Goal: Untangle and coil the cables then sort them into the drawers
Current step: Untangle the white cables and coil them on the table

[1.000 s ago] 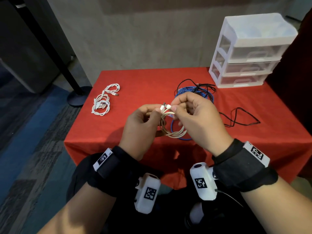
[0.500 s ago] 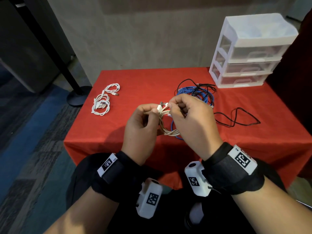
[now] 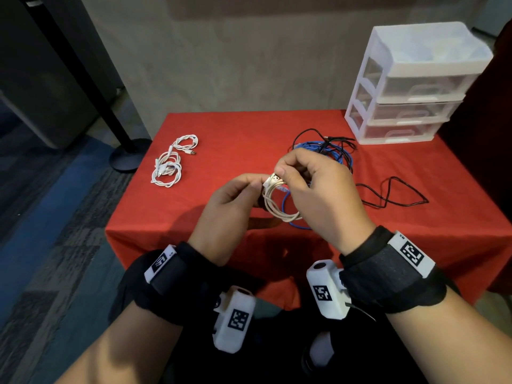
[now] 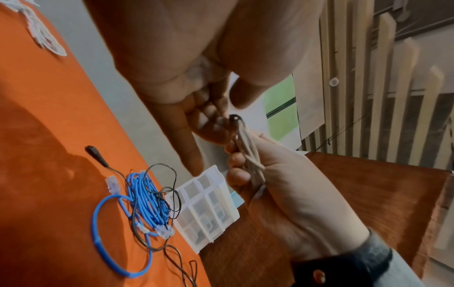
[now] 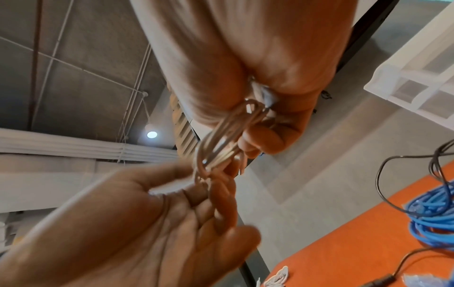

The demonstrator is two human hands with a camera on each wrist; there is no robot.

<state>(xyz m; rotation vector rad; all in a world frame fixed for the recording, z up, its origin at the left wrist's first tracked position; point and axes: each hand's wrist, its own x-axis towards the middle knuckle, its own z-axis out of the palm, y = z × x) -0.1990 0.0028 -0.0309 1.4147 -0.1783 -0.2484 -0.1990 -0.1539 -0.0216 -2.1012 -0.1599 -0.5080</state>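
A cream-white cable (image 3: 273,202) wound into a small coil hangs between my two hands above the near part of the red table (image 3: 227,134). My left hand (image 3: 257,184) pinches the top of the coil from the left. My right hand (image 3: 280,173) pinches the plug ends at the top, thumb over them, with its other fingers curled through the loop. In the left wrist view the right hand (image 4: 242,161) wraps round the coil strands (image 4: 248,153). In the right wrist view the coil (image 5: 221,139) runs from that hand down to the left hand's fingertips (image 5: 221,186).
A coiled bundle of white cables (image 3: 169,162) lies at the table's left. A blue cable (image 3: 332,151) tangled with a black cable (image 3: 393,192) lies just beyond my hands. A white three-drawer unit (image 3: 410,87), drawers closed, stands at the back right corner. A black post base (image 3: 127,159) is on the floor to the left.
My right wrist has swung inward and up, and its thumb now covers the plug ends. The coil stays held between both hands at about the same spot.
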